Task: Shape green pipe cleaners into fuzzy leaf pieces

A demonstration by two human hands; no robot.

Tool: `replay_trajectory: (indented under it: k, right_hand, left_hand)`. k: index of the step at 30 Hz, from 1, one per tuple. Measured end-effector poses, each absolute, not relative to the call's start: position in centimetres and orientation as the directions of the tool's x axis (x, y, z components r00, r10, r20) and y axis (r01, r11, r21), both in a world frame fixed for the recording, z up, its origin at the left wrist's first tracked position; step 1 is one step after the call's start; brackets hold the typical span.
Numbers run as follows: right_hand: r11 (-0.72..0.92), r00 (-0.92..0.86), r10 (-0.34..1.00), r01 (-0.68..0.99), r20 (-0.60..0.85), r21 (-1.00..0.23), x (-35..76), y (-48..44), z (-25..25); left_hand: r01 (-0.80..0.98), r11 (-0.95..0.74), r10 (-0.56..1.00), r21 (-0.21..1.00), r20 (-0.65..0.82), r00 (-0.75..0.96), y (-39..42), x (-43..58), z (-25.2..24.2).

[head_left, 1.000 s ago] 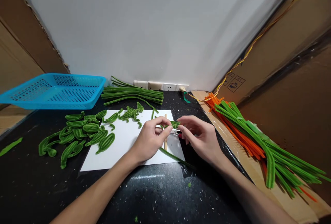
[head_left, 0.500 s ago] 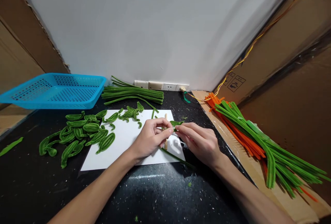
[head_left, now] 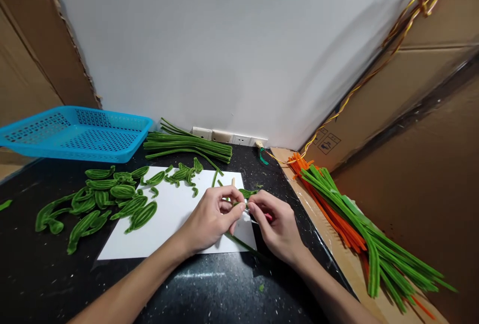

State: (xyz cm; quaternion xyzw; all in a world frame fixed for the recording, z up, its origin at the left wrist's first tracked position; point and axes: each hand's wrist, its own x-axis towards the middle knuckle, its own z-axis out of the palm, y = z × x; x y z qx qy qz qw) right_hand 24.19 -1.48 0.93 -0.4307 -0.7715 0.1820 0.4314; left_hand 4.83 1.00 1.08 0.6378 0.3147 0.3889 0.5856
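Observation:
My left hand (head_left: 211, 218) is closed over the right part of a white sheet of paper (head_left: 157, 244), thumb and forefinger pinching a short piece of green pipe cleaner (head_left: 242, 205). Close against it, my right hand (head_left: 280, 224) pinches at the same piece's other end; the fingers hide most of it. Something red (head_left: 268, 217) shows by my right fingers, too covered to name. Behind the fingertips lies a green leaf shape (head_left: 247, 193). A wooden stick (head_left: 233, 182) sticks out beyond my left hand, and a long green stem (head_left: 239, 242) runs beneath both hands.
Several looped green pipe-cleaner leaves (head_left: 122, 192) lie left on the black table (head_left: 179, 294). A dark green bundle (head_left: 187, 147) rests by the wall sockets (head_left: 241, 140). At back left stands a blue basket (head_left: 123, 157). Bright green (head_left: 359, 224) and orange stems (head_left: 333, 214) lie right on cardboard.
The head view has shifted slightly. My right hand has turned, its fingers more curled in beside my left fingertips, and the red thing now shows near them.

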Motion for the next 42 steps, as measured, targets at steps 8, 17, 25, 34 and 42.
replay_trajectory:
  k: [8,17,25,34,42]
  right_hand:
    - [-0.038,-0.364,0.930,0.030,-0.046,-0.999,24.8,-0.5,0.6]
    - [-0.066,-0.403,0.912,0.039,-0.076,-0.997,25.7,-0.1,0.4]
    - [0.397,-0.287,0.912,0.445,0.292,-0.803,25.0,-0.7,0.8]
    - [0.470,-0.266,0.882,0.486,0.388,-0.736,24.5,-1.1,0.4]
    - [0.326,-0.222,0.940,0.356,0.259,-0.876,24.1,-1.2,0.3]
  left_hand:
    - [0.183,-0.600,0.707,0.778,0.410,0.576,0.9,3.8,1.8]
    - [0.187,-0.477,0.764,0.859,0.300,0.572,1.1,3.9,1.5]
    - [-0.080,-0.043,0.865,0.996,0.077,0.496,1.2,5.1,0.2]
    - [-0.092,-0.055,0.880,0.994,0.092,0.465,1.1,5.6,-0.1]
    - [-0.123,-0.055,0.894,0.991,0.104,0.436,1.0,6.0,-0.1]
